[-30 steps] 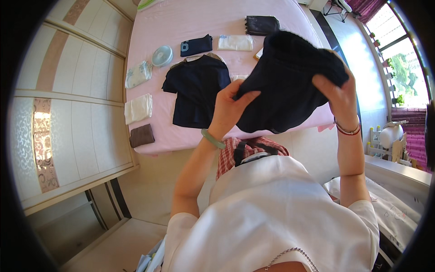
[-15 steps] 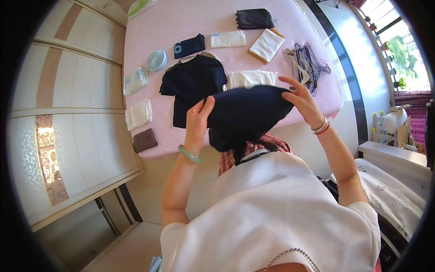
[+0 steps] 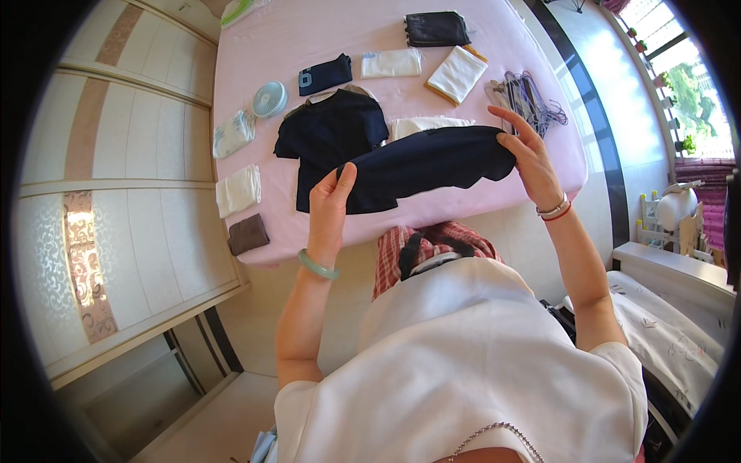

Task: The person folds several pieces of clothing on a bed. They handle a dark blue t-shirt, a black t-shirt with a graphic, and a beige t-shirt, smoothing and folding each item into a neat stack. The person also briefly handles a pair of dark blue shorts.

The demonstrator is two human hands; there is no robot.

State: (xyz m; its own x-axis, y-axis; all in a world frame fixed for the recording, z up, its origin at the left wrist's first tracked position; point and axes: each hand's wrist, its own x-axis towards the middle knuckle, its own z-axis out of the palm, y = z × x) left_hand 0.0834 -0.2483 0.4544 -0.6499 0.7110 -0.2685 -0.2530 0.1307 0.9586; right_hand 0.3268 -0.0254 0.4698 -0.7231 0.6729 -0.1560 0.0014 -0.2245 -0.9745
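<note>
Dark garment (image 3: pixel 424 166) has gone from a bunched bundle held high a second ago to a long flat band now, stretched between both hands and dropped lower over the near edge of the bed (image 3: pixel 309 46). Looks like it's been folded lengthwise and is being squared up, so I'd judge the fold partway done, not yet laid down. Left hand (image 3: pixel 330 204) is closed on the garment's left end, thumb on top, fingers behind the cloth. Right hand (image 3: pixel 532 158) pinches the right end, fingers mostly extended, thumb pressing the edge. Garment hangs in the air, apart from the bed sheet as far as I can tell. Relative to the garment: a dark T-shirt (image 3: pixel 328 139) lies spread flat just beyond its left half, a folded white piece (image 3: pixel 428 123) just beyond its middle, a bunch of hangers (image 3: pixel 529 96) beyond the right end. Small round fan (image 3: pixel 270 99) and more folded cloths sit further off on the bed.
</note>
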